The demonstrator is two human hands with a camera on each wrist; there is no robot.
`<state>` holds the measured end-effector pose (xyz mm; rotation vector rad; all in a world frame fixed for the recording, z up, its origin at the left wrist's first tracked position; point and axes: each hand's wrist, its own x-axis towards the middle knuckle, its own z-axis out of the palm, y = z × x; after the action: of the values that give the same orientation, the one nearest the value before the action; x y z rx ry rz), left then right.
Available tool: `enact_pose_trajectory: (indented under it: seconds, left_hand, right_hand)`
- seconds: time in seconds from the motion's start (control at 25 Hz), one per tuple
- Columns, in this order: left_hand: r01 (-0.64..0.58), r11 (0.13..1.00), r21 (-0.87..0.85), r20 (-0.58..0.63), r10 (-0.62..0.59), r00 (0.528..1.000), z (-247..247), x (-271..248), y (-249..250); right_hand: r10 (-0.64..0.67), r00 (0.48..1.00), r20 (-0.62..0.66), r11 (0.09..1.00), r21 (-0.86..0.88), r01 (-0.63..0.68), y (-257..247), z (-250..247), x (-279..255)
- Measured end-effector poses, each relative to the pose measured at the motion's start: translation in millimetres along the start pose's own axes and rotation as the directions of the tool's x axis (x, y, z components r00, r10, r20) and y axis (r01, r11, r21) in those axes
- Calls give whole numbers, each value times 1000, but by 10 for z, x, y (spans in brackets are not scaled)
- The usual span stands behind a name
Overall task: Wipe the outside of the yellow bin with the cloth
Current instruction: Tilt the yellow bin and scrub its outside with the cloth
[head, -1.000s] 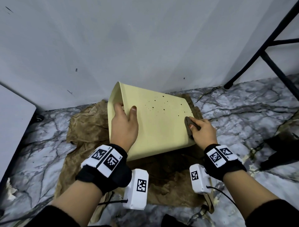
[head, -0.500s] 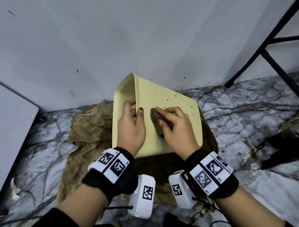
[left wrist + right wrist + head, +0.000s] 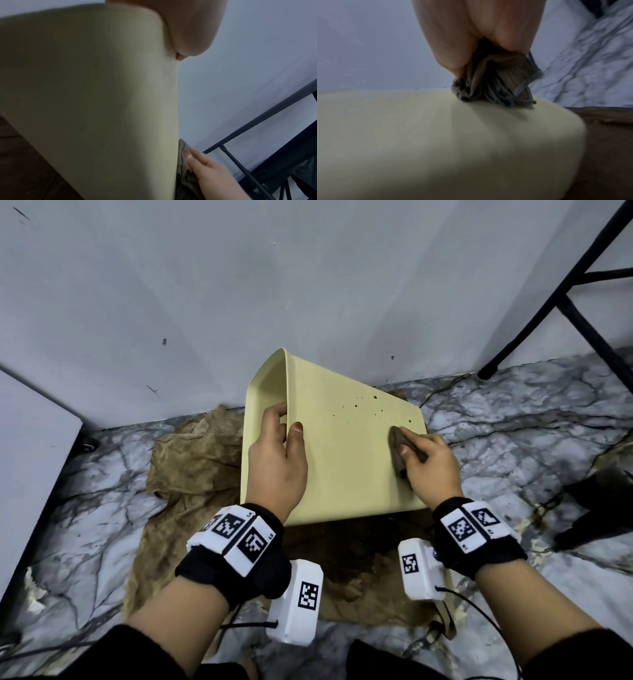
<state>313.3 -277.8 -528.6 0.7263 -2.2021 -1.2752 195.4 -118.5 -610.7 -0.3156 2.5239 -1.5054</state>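
Note:
The yellow bin (image 3: 346,453) lies tipped on its side on a brown sheet, its mouth toward the left and several dark specks on its upper wall. My left hand (image 3: 279,460) grips the rim, fingers inside and thumb on the outer wall. My right hand (image 3: 424,460) holds a bunched grey-brown cloth (image 3: 399,448) and presses it on the wall near the bin's right edge. The right wrist view shows the cloth (image 3: 494,82) pinched between the fingers on the bin (image 3: 419,135). The left wrist view shows the bin's wall (image 3: 94,101) and the cloth (image 3: 184,169) under the right hand.
A crumpled brown sheet (image 3: 191,470) covers the marble floor (image 3: 513,440) beneath the bin. The grey wall (image 3: 239,285) stands just behind. Black metal frame legs (image 3: 548,299) rise at the right, a white panel (image 3: 30,457) at the left, dark debris (image 3: 603,501) at the far right.
My right hand has slid the cloth from beside the left hand across the bin's wall to its right edge. The left hand keeps its grip on the rim.

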Motion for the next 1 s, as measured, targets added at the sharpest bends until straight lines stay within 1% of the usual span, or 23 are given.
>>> enact_pose_trajectory:
  seconds: [0.08, 0.16, 0.32, 0.4, 0.48, 0.52, 0.6, 0.64, 0.68, 0.76, 0.84, 1.0]
  left_hand:
    - [1, 1000, -2, -4, -1, 1000, 6, 8, 2]
    - [-5, 1000, -2, -15, 5, 1000, 14, 15, 1]
    - [-7, 1000, 17, -28, 7, 1000, 12, 24, -3]
    - [-11, 1000, 19, -28, 11, 1000, 17, 19, -2]
    - [-13, 1000, 12, -24, 13, 1000, 36, 1, 21]
    - [-18, 1000, 12, -23, 19, 1000, 46, -6, 39]
    - [-44, 998, 34, -26, 45, 999, 62, -19, 59]
    - [-56, 997, 51, -30, 58, 998, 68, -23, 66]
    - [-62, 996, 66, -32, 65, 997, 65, -24, 72]
    - [-73, 994, 83, -26, 75, 997, 44, -16, 72]
    - [-84, 992, 95, -3, 85, 996, 40, -3, 64]
    - [-69, 990, 123, 11, 68, 998, 6, 6, 67]
  right_hand:
    - [106, 994, -3, 994, -37, -106, 161, -84, 54]
    - [171, 985, -22, 983, -61, -172, 278, -124, 92]
    - [213, 976, -48, 975, -59, -216, 265, -118, 110]
    - [161, 987, -24, 984, -67, -162, 103, -77, 50]
    - [5, 1000, 11, 999, -42, -5, -169, 28, -83]
    - [-88, 996, 20, 996, -26, 89, -332, 95, -158]
    - [-249, 968, 40, 968, -19, 250, -620, 230, -281]
    - [-296, 953, 57, 954, -21, 298, -721, 275, -314]
    - [-317, 946, 71, 948, -19, 319, -797, 306, -335]
    - [-329, 941, 73, 944, -10, 331, -834, 326, -334]
    - [-317, 948, 44, 948, -2, 317, -750, 321, -292]
    - [-138, 990, 12, 990, 33, 137, -456, 206, -92]
